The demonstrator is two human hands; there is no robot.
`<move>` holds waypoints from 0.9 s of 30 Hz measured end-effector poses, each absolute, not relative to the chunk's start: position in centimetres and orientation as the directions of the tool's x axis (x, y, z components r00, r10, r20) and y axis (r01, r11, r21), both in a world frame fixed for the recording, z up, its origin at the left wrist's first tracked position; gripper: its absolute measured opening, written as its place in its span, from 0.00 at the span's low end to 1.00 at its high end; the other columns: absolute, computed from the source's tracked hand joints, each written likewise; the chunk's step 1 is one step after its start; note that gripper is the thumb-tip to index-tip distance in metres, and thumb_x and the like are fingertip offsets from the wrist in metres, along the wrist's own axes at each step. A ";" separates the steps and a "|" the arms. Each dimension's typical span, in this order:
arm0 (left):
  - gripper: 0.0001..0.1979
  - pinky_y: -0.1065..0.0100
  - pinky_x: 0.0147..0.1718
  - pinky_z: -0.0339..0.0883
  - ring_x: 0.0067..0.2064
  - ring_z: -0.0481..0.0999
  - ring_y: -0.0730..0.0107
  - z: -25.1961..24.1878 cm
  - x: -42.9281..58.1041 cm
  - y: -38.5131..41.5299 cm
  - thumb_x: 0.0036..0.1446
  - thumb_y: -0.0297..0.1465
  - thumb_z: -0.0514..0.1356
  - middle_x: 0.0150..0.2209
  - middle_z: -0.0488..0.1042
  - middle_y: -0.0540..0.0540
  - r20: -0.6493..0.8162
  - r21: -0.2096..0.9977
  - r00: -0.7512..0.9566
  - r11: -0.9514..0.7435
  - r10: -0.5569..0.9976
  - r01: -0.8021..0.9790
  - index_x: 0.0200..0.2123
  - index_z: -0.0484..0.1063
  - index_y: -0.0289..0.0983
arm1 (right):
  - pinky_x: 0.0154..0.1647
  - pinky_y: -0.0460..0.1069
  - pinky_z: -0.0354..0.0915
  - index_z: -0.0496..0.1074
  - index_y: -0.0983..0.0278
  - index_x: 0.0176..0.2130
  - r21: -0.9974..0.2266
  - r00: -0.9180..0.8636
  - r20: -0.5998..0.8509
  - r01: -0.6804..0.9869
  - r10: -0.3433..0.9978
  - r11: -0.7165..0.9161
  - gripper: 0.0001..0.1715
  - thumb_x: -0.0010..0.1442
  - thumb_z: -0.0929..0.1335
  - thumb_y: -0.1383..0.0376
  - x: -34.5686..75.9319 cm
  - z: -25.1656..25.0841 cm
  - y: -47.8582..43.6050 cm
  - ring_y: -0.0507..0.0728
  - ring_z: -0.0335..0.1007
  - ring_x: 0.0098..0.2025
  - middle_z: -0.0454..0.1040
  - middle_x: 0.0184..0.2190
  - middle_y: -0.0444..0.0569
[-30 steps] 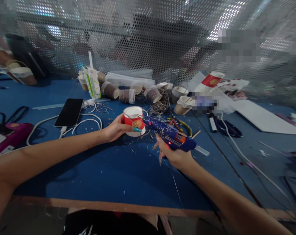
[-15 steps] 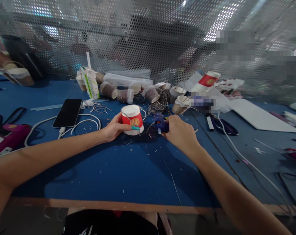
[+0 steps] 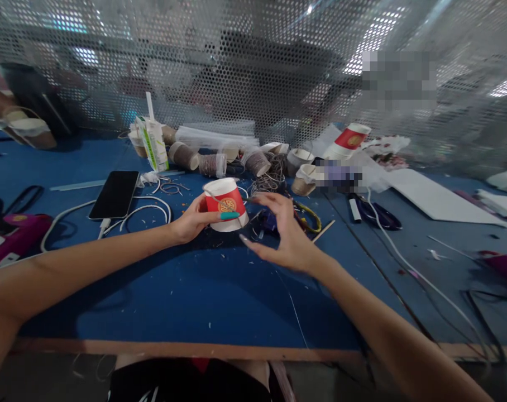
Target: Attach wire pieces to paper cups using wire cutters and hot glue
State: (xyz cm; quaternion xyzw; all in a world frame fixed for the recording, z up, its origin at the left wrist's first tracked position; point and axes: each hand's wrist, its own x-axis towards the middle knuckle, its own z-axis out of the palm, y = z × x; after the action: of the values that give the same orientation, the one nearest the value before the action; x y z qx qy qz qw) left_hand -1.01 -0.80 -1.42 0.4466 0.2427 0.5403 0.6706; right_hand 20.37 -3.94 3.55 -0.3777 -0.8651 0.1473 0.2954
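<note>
My left hand [image 3: 194, 218] is closed around a red and white paper cup [image 3: 227, 204], its thumb lying across the red band. The cup is held with its narrower end up and slightly tilted. A thin grey cord runs along its upper part. Just right of the cup, my right hand [image 3: 281, 229] has its fingers and thumb spread with nothing gripped. Whether its fingertips touch the cord I cannot tell. Behind that hand a dark blue glue gun [image 3: 267, 220] lies on the table, partly hidden.
Across the back stand several cord-wrapped cups [image 3: 212, 165], a drink carton [image 3: 153, 144] and a tangle of cord [image 3: 271, 177]. A phone [image 3: 114, 194] with a white cable lies left. Scissors [image 3: 377, 213] and a white board [image 3: 441, 198] are on the right. A perforated metal screen [image 3: 186, 67] rises behind.
My right hand has let go of the glue gun, which now lies on the table, and has opened beside the cup. The cup has turned and tilted a little in my left hand.
</note>
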 end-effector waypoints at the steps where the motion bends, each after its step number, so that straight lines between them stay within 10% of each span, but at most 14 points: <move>1: 0.27 0.58 0.48 0.67 0.42 0.78 0.60 -1.5 -1.0 -0.8 0.33 0.30 0.73 0.38 0.79 0.47 0.169 0.864 0.303 0.007 0.938 -0.504 0.41 0.72 0.37 | 0.61 0.61 0.56 0.50 0.64 0.57 -0.526 -0.520 0.382 0.557 0.764 0.643 0.43 0.50 0.70 0.54 19.8 2.9 -4.1 0.66 0.56 0.62 0.58 0.57 0.63; 6: 0.26 0.57 0.49 0.66 0.42 0.78 0.60 -1.7 -1.2 -0.6 0.36 0.31 0.72 0.38 0.79 0.46 0.213 0.883 0.327 -0.038 0.921 -0.468 0.42 0.71 0.37 | 0.44 0.55 0.66 0.55 0.64 0.50 -0.723 -0.398 0.309 0.492 0.864 0.485 0.32 0.51 0.70 0.58 19.1 1.3 -3.7 0.57 0.72 0.38 0.72 0.33 0.47; 10: 0.26 0.58 0.49 0.66 0.42 0.78 0.60 -1.7 -1.2 -0.6 0.36 0.31 0.72 0.38 0.78 0.46 0.199 0.893 0.322 -0.036 0.926 -0.449 0.42 0.71 0.36 | 0.25 0.46 0.58 0.63 0.63 0.35 -0.741 -0.450 0.237 0.489 0.861 0.459 0.14 0.55 0.69 0.58 19.5 2.7 -4.0 0.47 0.57 0.20 0.60 0.17 0.35; 16: 0.28 0.62 0.46 0.67 0.40 0.77 0.65 -1.1 -0.9 -0.9 0.29 0.29 0.74 0.36 0.78 0.48 0.126 0.894 0.273 0.010 0.954 -0.447 0.39 0.72 0.36 | 0.19 0.44 0.53 0.63 0.63 0.21 -0.772 -0.541 0.267 0.375 0.798 0.513 0.21 0.61 0.64 0.57 19.8 4.4 -5.0 0.45 0.57 0.17 0.64 0.15 0.39; 27: 0.28 0.55 0.50 0.66 0.44 0.77 0.58 -1.4 -1.1 -0.8 0.32 0.28 0.72 0.39 0.78 0.47 0.180 0.904 0.329 -0.024 0.927 -0.427 0.41 0.71 0.38 | 0.15 0.42 0.57 0.67 0.62 0.25 -0.814 -0.608 0.223 0.315 0.762 0.489 0.20 0.62 0.64 0.53 20.5 5.3 -5.5 0.47 0.63 0.13 0.67 0.13 0.38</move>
State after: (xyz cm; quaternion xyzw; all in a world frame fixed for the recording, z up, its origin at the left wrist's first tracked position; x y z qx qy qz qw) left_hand -1.13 -0.80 -1.39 0.4912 0.2547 0.5203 0.6505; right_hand 20.49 -5.48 5.31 -0.3319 -0.8114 0.3814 0.2933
